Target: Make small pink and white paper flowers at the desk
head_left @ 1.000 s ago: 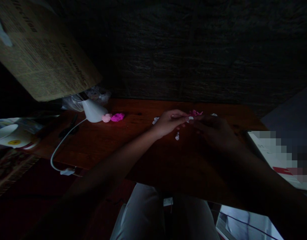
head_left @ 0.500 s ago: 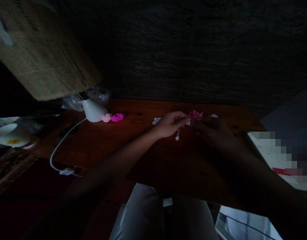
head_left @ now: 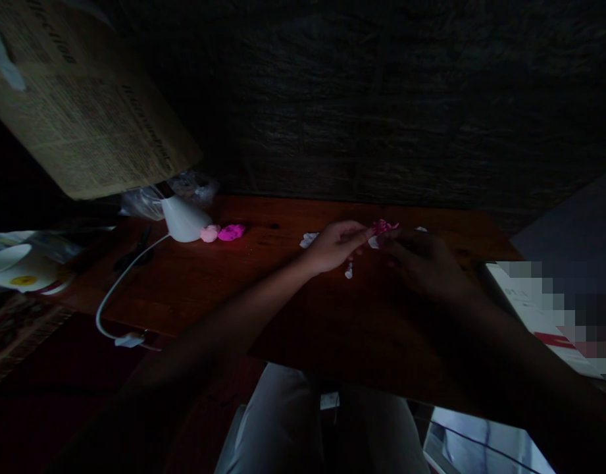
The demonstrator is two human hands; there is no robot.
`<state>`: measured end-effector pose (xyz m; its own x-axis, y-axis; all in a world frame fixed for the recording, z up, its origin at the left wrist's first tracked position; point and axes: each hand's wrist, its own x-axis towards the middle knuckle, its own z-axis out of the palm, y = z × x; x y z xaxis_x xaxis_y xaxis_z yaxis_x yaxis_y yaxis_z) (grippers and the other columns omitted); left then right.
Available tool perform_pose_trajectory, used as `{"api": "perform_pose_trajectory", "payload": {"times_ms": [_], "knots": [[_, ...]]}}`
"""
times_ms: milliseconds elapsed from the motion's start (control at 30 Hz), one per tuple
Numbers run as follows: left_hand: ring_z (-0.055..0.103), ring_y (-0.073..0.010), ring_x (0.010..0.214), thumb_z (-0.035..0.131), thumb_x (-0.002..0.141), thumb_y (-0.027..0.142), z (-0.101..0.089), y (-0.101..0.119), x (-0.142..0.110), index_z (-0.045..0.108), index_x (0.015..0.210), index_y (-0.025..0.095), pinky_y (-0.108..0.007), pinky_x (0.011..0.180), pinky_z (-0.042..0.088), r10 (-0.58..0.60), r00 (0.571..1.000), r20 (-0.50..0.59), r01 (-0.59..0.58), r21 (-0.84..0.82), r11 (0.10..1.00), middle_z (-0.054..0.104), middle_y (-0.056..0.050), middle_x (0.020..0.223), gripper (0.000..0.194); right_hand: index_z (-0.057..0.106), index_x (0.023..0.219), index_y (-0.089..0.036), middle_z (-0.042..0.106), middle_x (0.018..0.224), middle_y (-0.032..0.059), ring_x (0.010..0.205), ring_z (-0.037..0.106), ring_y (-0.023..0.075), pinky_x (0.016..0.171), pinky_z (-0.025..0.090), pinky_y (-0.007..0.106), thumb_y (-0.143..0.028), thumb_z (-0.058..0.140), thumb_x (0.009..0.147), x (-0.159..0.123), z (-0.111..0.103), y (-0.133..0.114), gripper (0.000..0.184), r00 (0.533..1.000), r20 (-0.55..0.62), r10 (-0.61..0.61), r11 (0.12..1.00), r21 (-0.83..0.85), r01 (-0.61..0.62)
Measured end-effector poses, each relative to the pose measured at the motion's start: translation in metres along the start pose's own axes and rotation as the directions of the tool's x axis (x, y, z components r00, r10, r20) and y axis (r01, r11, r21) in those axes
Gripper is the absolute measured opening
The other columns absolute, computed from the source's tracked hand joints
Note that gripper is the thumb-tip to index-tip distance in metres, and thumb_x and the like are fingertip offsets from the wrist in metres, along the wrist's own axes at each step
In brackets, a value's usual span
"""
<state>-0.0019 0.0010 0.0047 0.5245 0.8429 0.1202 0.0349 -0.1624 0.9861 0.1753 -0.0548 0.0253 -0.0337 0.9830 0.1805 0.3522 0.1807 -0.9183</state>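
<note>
My left hand (head_left: 335,247) is closed, its thumb and fingers pinching the left side of a small pink flower-like piece (head_left: 385,226) with ruffled petals. Just under it, a whitish bit (head_left: 374,242) shows between my two hands. From the other side my right hand (head_left: 424,257) meets the flower with closed fingertips; deep shade hides most of those fingers. Below my left hand sticks out a short white stem-like piece (head_left: 349,270); whether it joins the flower is hidden. A crumpled white piece (head_left: 309,239) lies by my left wrist.
On the wooden table (head_left: 208,283), a pale pink lump (head_left: 210,233) and a magenta lump (head_left: 231,232) sit beside the white lamp base (head_left: 184,220). Dark scissors (head_left: 135,253), a white cord (head_left: 112,289) and a paper cup (head_left: 16,266) are left. A calendar-like white card (head_left: 524,289) stands right.
The pink flower has turned slightly between my fingers and shows less of its ruffled top. Both hands stay nearly in place, and the right one covers more of the white piece behind it.
</note>
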Motion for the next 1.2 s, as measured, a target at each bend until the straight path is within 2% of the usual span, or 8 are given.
{"api": "perform_pose_trajectory", "payload": {"times_ms": [133, 300, 500, 700, 833, 933, 1033, 1200], "knots": [[0.057, -0.0069, 0.066, 0.059, 0.09, 0.04, 0.0, -0.002, 0.0, 0.064, 0.09, 0.012, -0.017, 0.054, 0.041, 0.004, 0.999, 0.04, -0.004, -0.005, 1.0, 0.066, -0.004, 0.086, 0.028, 0.075, 0.079, -0.019, 0.064, 0.064, 0.0026, 0.06, 0.057, 0.0158, 0.056, 0.044, 0.028, -0.059, 0.072, 0.076, -0.001, 0.001, -0.003, 0.04, 1.0, -0.013, -0.025, 0.999, 0.024, 0.025], [0.056, -0.0067, 0.064, 0.06, 0.089, 0.037, -0.001, -0.002, 0.0, 0.064, 0.09, 0.013, -0.019, 0.056, 0.041, 0.06, 0.998, 0.034, -0.06, 0.012, 0.998, 0.066, -0.003, 0.084, 0.024, 0.077, 0.081, -0.021, 0.066, 0.065, 0.0027, 0.061, 0.056, 0.0156, 0.055, 0.044, 0.027, -0.06, 0.074, 0.074, 0.0, 0.002, 0.002, 0.039, 0.998, -0.05, 0.045, 0.997, 0.068, -0.042], [0.053, -0.0065, 0.061, 0.06, 0.09, 0.038, -0.001, 0.0, 0.0, 0.065, 0.088, 0.013, -0.019, 0.054, 0.039, 0.115, 0.993, 0.011, -0.115, 0.047, 0.992, 0.067, -0.003, 0.082, 0.026, 0.079, 0.087, -0.022, 0.071, 0.073, 0.0039, 0.062, 0.056, 0.0145, 0.054, 0.041, 0.026, -0.06, 0.076, 0.071, 0.002, 0.003, 0.012, 0.042, 0.993, 0.045, 0.114, 0.987, 0.108, -0.118], [0.053, -0.0074, 0.064, 0.06, 0.089, 0.04, 0.0, 0.002, -0.001, 0.064, 0.083, 0.013, -0.021, 0.061, 0.041, 0.154, 0.988, -0.008, -0.153, 0.111, 0.982, 0.066, -0.002, 0.078, 0.028, 0.078, 0.083, -0.023, 0.072, 0.076, 0.0042, 0.062, 0.056, 0.0154, 0.056, 0.042, 0.028, -0.065, 0.075, 0.069, 0.001, 0.002, 0.009, 0.045, 0.992, 0.048, 0.118, 0.989, 0.086, -0.122], [0.054, -0.0076, 0.065, 0.06, 0.089, 0.039, 0.0, 0.002, -0.003, 0.064, 0.084, 0.013, -0.021, 0.062, 0.04, 0.165, 0.986, -0.027, -0.16, 0.123, 0.979, 0.064, -0.001, 0.076, 0.027, 0.077, 0.083, -0.021, 0.07, 0.073, 0.0038, 0.062, 0.057, 0.0154, 0.058, 0.043, 0.028, -0.065, 0.073, 0.072, 0.001, 0.002, 0.007, 0.046, 0.996, 0.059, 0.062, 0.997, 0.037, -0.064], [0.054, -0.0074, 0.065, 0.061, 0.089, 0.037, 0.0, 0.003, -0.002, 0.065, 0.085, 0.013, -0.021, 0.063, 0.041, 0.158, 0.987, -0.005, -0.157, 0.079, 0.984, 0.064, -0.001, 0.077, 0.025, 0.076, 0.085, -0.02, 0.07, 0.072, 0.0035, 0.064, 0.058, 0.0159, 0.061, 0.044, 0.028, -0.064, 0.072, 0.074, 0.0, 0.001, 0.005, 0.046, 0.996, 0.085, 0.034, 0.999, 0.006, -0.034], [0.055, -0.0072, 0.065, 0.062, 0.089, 0.035, 0.0, 0.002, -0.001, 0.065, 0.085, 0.013, -0.021, 0.063, 0.042, 0.122, 0.993, 0.01, -0.122, 0.049, 0.991, 0.064, -0.001, 0.078, 0.022, 0.076, 0.083, -0.02, 0.07, 0.073, 0.0036, 0.064, 0.058, 0.0156, 0.06, 0.045, 0.028, -0.064, 0.073, 0.073, 0.0, 0.002, 0.005, 0.045, 0.994, 0.098, 0.054, 0.998, 0.009, -0.055], [0.055, -0.0066, 0.063, 0.061, 0.09, 0.034, -0.002, 0.001, 0.0, 0.065, 0.09, 0.013, -0.019, 0.056, 0.04, 0.027, 1.0, -0.013, -0.027, 0.007, 1.0, 0.067, -0.002, 0.08, 0.021, 0.079, 0.089, -0.022, 0.075, 0.084, 0.0048, 0.068, 0.061, 0.0155, 0.06, 0.047, 0.026, -0.062, 0.077, 0.071, 0.001, 0.003, 0.009, 0.044, 0.992, 0.089, 0.086, 0.99, 0.108, -0.096]]}}
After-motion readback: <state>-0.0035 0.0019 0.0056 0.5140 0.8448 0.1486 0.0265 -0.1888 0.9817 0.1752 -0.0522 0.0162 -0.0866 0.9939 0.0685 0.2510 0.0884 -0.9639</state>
